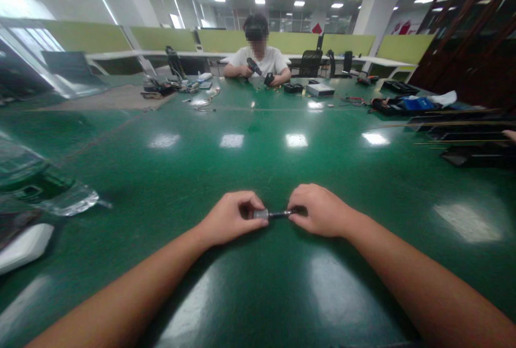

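Observation:
My left hand [229,220] is closed in a pinch, thumb and fingers on the thick grey end of a small rod-shaped piece [278,214]. This piece has a short grey cylinder and a thin dark shaft, lying level just above or on the green table [258,165]; I cannot tell its exact kind. At the shaft's other end, my right hand [320,211] pinches the tip between thumb and fingers. What lies inside the right fingertips is hidden. Both hands rest low over the table, a short gap apart, with the shaft bridging them.
At the left lie a clear plastic bottle [40,181] and a white object [26,248]. Across the table a person [258,60] holds a power drill [253,66]. Tools, cables and a grey box [320,89] stand at the far side; dark parts [475,154] lie right, near another person's hand [510,135].

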Tool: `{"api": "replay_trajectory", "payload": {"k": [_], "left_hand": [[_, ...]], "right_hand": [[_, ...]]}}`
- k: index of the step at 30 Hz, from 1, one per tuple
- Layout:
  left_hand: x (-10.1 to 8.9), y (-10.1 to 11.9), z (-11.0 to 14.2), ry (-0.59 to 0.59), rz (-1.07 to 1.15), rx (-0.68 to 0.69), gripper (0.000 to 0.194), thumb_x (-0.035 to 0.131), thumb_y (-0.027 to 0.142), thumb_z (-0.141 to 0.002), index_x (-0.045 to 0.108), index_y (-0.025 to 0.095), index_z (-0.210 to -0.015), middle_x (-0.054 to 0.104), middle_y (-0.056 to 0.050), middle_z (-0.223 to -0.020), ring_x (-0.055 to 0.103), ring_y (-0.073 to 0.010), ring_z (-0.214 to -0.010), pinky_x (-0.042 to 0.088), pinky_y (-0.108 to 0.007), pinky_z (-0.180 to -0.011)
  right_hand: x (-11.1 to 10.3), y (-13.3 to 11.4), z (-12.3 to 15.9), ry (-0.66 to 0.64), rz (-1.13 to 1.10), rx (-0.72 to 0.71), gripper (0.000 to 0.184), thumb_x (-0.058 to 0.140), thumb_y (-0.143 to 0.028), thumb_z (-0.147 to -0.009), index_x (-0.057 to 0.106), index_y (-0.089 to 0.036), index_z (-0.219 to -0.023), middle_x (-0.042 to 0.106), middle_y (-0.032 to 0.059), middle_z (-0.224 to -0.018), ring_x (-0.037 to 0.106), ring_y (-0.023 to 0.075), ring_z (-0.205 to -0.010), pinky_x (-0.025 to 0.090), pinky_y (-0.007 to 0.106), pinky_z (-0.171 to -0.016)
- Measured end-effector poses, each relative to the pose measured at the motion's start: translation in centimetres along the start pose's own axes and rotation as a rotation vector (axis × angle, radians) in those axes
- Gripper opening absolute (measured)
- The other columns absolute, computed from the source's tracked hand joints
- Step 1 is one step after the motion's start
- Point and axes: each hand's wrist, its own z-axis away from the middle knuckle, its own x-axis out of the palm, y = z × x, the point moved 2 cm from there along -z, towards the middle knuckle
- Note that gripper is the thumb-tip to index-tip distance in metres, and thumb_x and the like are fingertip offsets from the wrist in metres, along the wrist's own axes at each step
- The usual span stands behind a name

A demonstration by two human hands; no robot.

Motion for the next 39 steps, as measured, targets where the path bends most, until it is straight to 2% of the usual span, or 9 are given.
{"api": "replay_trajectory", "payload": {"k": [11, 15, 19, 23, 30, 34, 36, 39], "left_hand": [[0.0, -0.3, 0.0, -0.002, -0.013, -0.014, 0.023, 0.080, 0.032, -0.077, 0.068, 0.014, -0.084, 0.072, -0.006, -0.086, 0.067, -0.0184, -0.076, 0.053, -0.028, -0.070], [0.1, -0.1, 0.1, 0.003, -0.012, -0.010, 0.023, 0.080, 0.031, -0.077, 0.067, 0.014, -0.083, 0.071, -0.005, -0.085, 0.066, -0.0177, -0.075, 0.052, -0.028, -0.069], [0.1, 0.2, 0.0, 0.034, -0.020, 0.006, 0.021, 0.080, 0.028, -0.077, 0.067, 0.014, -0.081, 0.071, -0.005, -0.083, 0.065, -0.0173, -0.073, 0.052, -0.028, -0.069], [0.2, 0.3, 0.0, 0.039, -0.021, 0.023, 0.020, 0.080, 0.028, -0.077, 0.067, 0.014, -0.082, 0.071, -0.006, -0.086, 0.066, -0.0178, -0.075, 0.053, -0.028, -0.070], [0.8, 0.8, 0.1, 0.052, -0.091, 0.106, 0.015, 0.078, 0.026, -0.078, 0.068, 0.015, -0.081, 0.071, -0.005, -0.086, 0.066, -0.0180, -0.080, 0.052, -0.027, -0.073], [0.8, 1.2, 0.3, 0.058, -0.135, 0.050, 0.023, 0.080, 0.030, -0.077, 0.072, 0.015, -0.092, 0.071, -0.003, -0.081, 0.065, -0.0162, -0.071, 0.050, -0.025, -0.065], [0.6, 1.3, 0.3, 0.046, -0.142, 0.035, 0.024, 0.076, 0.034, -0.081, 0.074, 0.016, -0.097, 0.072, -0.002, -0.079, 0.065, -0.0149, -0.067, 0.050, -0.024, -0.063], [0.2, 1.4, 0.4, 0.028, -0.172, 0.029, 0.022, 0.072, 0.036, -0.086, 0.077, 0.018, -0.096, 0.074, -0.002, -0.078, 0.066, -0.0148, -0.067, 0.049, -0.024, -0.064]], "right_hand": [[-1.5, 1.4, 0.4, -0.037, 0.044, 0.054, 0.010, 0.068, -0.023, -0.085, 0.076, -0.019, -0.088, 0.074, 0.0053, -0.091, 0.065, 0.0217, -0.092, 0.047, 0.036, -0.087], [-0.6, 1.0, 0.1, -0.022, 0.021, 0.029, 0.010, 0.068, -0.025, -0.085, 0.076, -0.019, -0.089, 0.073, 0.0048, -0.091, 0.064, 0.0211, -0.090, 0.047, 0.035, -0.085], [0.1, 0.6, -0.2, 0.034, 0.004, -0.027, 0.012, 0.066, -0.019, -0.087, 0.075, -0.017, -0.093, 0.073, 0.0061, -0.097, 0.063, 0.0210, -0.096, 0.047, 0.035, -0.087], [0.1, 0.2, -0.2, 0.000, 0.009, -0.042, 0.009, 0.069, -0.023, -0.086, 0.075, -0.018, -0.090, 0.073, 0.0048, -0.091, 0.063, 0.0203, -0.089, 0.046, 0.034, -0.082], [1.6, -2.0, -1.5, 0.040, 0.029, -0.105, 0.013, 0.067, -0.025, -0.090, 0.074, -0.015, -0.090, 0.073, 0.0076, -0.094, 0.062, 0.0208, -0.091, 0.043, 0.033, -0.081], [2.0, -2.0, -1.7, 0.051, 0.034, -0.099, 0.012, 0.067, -0.026, -0.091, 0.074, -0.016, -0.092, 0.073, 0.0068, -0.094, 0.063, 0.0206, -0.092, 0.041, 0.033, -0.080], [2.0, -1.9, -1.6, 0.062, 0.032, -0.105, 0.012, 0.067, -0.027, -0.091, 0.073, -0.016, -0.092, 0.073, 0.0068, -0.095, 0.063, 0.0204, -0.093, 0.041, 0.033, -0.081], [1.8, -1.9, -1.4, 0.069, 0.029, -0.109, 0.015, 0.066, -0.029, -0.092, 0.073, -0.016, -0.091, 0.073, 0.0074, -0.094, 0.062, 0.0205, -0.093, 0.041, 0.033, -0.081]]}}
